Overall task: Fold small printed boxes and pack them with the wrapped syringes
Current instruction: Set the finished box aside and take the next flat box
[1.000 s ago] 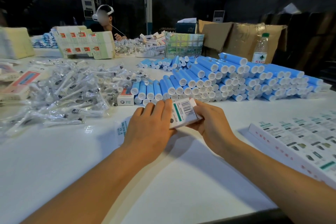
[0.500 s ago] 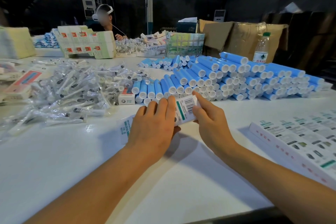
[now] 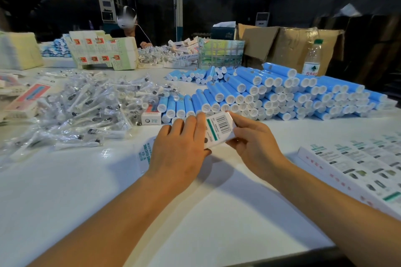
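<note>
A small white printed box (image 3: 219, 129) with a barcode and a green stripe sits between both hands above the white table (image 3: 86, 191). My left hand (image 3: 180, 151) grips its left part, with fingers laid over the top. My right hand (image 3: 253, 138) pinches its right end with thumb and fingers. Under the left hand lies a flat piece (image 3: 143, 157) with blue print. A heap of clear-wrapped syringes (image 3: 82, 110) spreads at the left. One folded small box (image 3: 151, 117) stands by the heap.
Blue tubes with white caps (image 3: 271, 95) are stacked behind the hands. Flat box blanks (image 3: 355, 167) lie in a stack at the right. A water bottle (image 3: 312, 58) and cardboard cartons (image 3: 288, 45) stand at the back right. Another person (image 3: 130, 26) works across the table.
Both hands lifted the box slightly away from me. My right hand shifted from pressing its far end with straight fingers to pinching that end.
</note>
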`<control>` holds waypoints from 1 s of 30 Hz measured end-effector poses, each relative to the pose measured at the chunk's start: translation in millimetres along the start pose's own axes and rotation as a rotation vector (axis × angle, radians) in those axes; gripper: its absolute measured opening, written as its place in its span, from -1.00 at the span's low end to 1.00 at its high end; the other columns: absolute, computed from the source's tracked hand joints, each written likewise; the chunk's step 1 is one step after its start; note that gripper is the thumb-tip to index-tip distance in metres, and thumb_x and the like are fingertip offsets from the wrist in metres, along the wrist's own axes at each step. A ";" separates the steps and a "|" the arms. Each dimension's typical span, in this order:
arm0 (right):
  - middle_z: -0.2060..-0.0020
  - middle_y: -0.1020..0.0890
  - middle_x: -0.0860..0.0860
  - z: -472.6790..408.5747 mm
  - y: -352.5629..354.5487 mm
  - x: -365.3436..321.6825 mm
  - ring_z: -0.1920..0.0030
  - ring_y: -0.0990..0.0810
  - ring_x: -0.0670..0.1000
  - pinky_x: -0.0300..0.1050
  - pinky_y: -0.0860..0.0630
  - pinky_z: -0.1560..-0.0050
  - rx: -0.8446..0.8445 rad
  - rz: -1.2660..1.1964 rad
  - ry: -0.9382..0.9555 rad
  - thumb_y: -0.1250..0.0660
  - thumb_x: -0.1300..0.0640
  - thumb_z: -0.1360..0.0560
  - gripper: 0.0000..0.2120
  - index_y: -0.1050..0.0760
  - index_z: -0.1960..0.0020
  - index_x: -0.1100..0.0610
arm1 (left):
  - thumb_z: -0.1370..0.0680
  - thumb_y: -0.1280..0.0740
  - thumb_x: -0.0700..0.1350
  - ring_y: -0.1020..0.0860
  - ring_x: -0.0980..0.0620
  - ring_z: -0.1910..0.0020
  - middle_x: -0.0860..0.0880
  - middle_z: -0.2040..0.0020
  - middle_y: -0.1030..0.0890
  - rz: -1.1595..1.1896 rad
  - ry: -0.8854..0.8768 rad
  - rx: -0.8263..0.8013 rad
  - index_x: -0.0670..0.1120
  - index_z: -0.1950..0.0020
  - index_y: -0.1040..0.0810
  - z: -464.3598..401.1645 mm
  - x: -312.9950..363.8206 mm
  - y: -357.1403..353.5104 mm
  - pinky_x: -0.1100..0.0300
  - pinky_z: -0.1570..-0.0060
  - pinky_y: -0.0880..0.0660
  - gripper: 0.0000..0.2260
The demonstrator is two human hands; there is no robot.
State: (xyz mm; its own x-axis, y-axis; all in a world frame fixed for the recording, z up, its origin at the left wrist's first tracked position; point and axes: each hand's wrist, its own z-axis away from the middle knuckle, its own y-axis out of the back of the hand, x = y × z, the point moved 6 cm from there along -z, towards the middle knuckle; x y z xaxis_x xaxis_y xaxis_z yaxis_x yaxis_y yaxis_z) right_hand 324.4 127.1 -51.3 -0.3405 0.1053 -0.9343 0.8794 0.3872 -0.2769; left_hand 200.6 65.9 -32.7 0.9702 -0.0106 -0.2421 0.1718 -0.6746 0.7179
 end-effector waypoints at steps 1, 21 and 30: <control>0.11 -0.71 0.03 -0.7 0.4 0.8 0.05 -0.68 -0.02 -0.16 -0.61 0.05 -0.005 0.011 0.001 -0.03 0.51 -0.50 -0.53 -0.61 0.05 0.08 | -0.30 -0.52 0.11 -0.57 -0.17 0.14 -0.21 -0.01 -0.60 -0.001 -0.013 0.007 -0.29 -0.27 -0.48 0.1 -0.5 0.3 0.05 0.27 -0.49 -0.31; -0.01 -0.66 -0.02 5.0 -1.1 0.4 -0.06 -0.61 -0.04 -0.18 -0.57 -0.02 0.102 0.418 0.110 -0.25 0.33 -0.53 -0.73 -0.56 -0.08 0.02 | -0.52 -0.26 0.19 -0.43 -0.05 -0.18 -0.07 -0.29 -0.42 -0.008 0.078 -0.058 -0.16 -0.49 -0.13 1.0 2.1 -8.7 0.11 -0.02 -0.37 -0.31; 0.22 -0.60 -0.04 10.0 8.6 -8.3 0.22 -0.55 -0.09 -0.35 -0.46 0.30 0.332 0.665 0.261 -0.36 0.24 -0.49 -0.90 -0.52 0.19 0.12 | -0.56 -0.11 0.23 -0.31 -0.02 -0.27 -0.02 -0.35 -0.29 0.044 0.118 -0.057 -0.12 -0.50 0.07 0.3 -1.5 -20.3 0.13 -0.12 -0.29 -0.32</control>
State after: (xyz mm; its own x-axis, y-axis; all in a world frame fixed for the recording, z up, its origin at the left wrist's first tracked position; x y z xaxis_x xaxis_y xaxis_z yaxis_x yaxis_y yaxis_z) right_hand 338.0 120.4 -48.2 0.2606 0.4467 -0.8559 0.9655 -0.1218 0.2304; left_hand 195.7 79.4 -47.2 0.9898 0.0499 -0.1333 0.1346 -0.6327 0.7626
